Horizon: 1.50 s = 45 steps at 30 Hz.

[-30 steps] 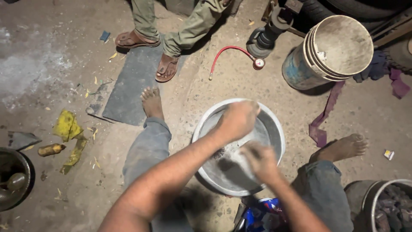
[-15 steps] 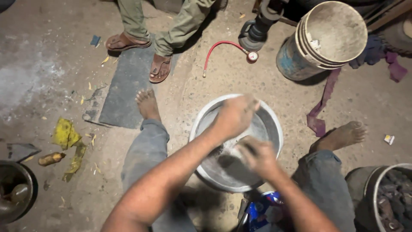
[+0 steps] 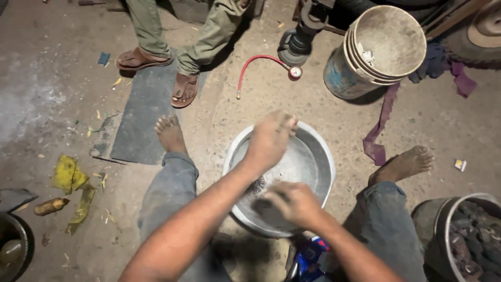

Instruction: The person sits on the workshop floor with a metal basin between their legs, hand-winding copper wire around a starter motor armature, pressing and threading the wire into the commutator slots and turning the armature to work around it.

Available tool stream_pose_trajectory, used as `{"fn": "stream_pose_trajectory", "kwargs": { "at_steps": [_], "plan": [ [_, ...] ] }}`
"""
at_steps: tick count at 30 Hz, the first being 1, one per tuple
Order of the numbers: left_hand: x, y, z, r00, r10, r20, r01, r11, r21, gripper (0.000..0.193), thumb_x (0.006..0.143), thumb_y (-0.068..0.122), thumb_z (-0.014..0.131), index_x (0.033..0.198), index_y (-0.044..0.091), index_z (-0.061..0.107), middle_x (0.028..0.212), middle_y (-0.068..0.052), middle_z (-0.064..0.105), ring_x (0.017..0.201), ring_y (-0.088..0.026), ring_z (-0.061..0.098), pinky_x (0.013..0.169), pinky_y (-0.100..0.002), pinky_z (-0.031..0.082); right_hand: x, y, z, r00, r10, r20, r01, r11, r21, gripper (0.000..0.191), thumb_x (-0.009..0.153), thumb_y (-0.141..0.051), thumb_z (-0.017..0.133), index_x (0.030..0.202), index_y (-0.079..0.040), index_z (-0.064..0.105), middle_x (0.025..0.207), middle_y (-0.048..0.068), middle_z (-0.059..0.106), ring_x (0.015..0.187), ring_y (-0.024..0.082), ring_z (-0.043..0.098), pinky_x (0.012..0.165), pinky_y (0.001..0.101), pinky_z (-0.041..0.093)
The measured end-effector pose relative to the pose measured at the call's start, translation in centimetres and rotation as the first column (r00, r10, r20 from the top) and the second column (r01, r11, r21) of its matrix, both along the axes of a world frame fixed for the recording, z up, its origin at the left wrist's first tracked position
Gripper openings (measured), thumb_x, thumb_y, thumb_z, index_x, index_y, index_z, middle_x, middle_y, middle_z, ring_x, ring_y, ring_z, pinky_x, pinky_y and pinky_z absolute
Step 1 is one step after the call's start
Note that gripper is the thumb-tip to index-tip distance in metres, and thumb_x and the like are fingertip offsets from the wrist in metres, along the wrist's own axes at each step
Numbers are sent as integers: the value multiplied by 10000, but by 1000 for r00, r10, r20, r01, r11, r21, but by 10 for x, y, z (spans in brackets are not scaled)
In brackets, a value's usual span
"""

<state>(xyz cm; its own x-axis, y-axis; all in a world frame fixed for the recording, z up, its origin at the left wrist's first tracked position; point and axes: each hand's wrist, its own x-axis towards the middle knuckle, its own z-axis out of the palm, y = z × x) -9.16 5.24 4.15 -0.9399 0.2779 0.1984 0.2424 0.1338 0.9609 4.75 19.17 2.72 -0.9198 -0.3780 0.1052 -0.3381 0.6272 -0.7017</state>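
Observation:
A round metal basin [image 3: 318,156] sits on the ground between my bare feet. My left hand [image 3: 270,140] hovers over its far rim, fingers bunched together and pointing down, with nothing visible in them. My right hand [image 3: 295,202] is lower, inside the near part of the basin, with its fingers curled down over a dark patch [image 3: 258,185] on the bottom. Whether it grips anything is hidden by the hand itself.
Another person's sandalled feet [image 3: 183,89] stand on a dark mat [image 3: 141,120] at the back. Stacked buckets [image 3: 383,47] and a red hose with a gauge [image 3: 263,62] lie beyond the basin. A pail of dark lumps [image 3: 469,235] stands at the right, and yellow scraps [image 3: 68,175] lie at the left.
My left hand has shifted slightly over the basin's far side, and my right hand has stayed low in the basin. The view has drifted a little.

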Motion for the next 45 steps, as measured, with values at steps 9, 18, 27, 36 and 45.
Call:
{"fn": "stream_pose_trajectory", "kwargs": {
  "at_steps": [9, 18, 27, 36, 45],
  "plan": [
    [24, 3, 16, 691, -662, 291, 403, 686, 605, 255, 1053, 228, 583, 1032, 3, 700, 905, -85, 732, 782, -156, 695, 712, -307, 571, -41, 59, 30, 649, -637, 417, 749, 632, -200, 280, 987, -274, 665, 1033, 0, 704, 858, 43, 719, 750, 111, 628, 653, 286, 517],
    [23, -3, 25, 951, -210, -229, 149, 955, -258, 184, 995, 168, 617, 1028, 30, 735, 938, -129, 746, 859, -257, 714, 750, -352, 542, -21, 50, 30, 936, -349, 31, 350, 935, -45, 98, 895, -100, 731, 929, -9, 728, 678, 66, 686, 573, 112, 606, 529, 302, 498],
    [33, 0, 36, 735, -554, 391, 132, 683, 719, 251, 1085, 180, 571, 1071, -37, 698, 942, -113, 752, 811, -181, 726, 734, -300, 571, -23, 21, -22, 879, -357, -315, 250, 909, -332, 296, 923, 17, 528, 1136, 222, 530, 1073, 334, 615, 992, 455, 621, 876, 541, 427],
    [26, 9, 10, 916, -374, 146, 352, 923, 154, 241, 1073, 199, 559, 1027, -1, 684, 891, -118, 727, 783, -196, 680, 705, -333, 568, -30, 73, 26, 732, -681, -32, 674, 730, -114, 262, 1013, -178, 643, 868, 34, 698, 661, 109, 634, 594, 154, 543, 558, 352, 418],
    [9, 4, 17, 842, -359, 402, 78, 819, 568, 270, 1046, 202, 581, 1053, -33, 712, 921, -111, 752, 788, -171, 715, 719, -317, 588, -2, -7, -8, 897, -401, 185, 434, 877, -206, 268, 998, -192, 637, 808, -4, 640, 632, 65, 578, 597, 110, 538, 553, 327, 446]
  ]
}}
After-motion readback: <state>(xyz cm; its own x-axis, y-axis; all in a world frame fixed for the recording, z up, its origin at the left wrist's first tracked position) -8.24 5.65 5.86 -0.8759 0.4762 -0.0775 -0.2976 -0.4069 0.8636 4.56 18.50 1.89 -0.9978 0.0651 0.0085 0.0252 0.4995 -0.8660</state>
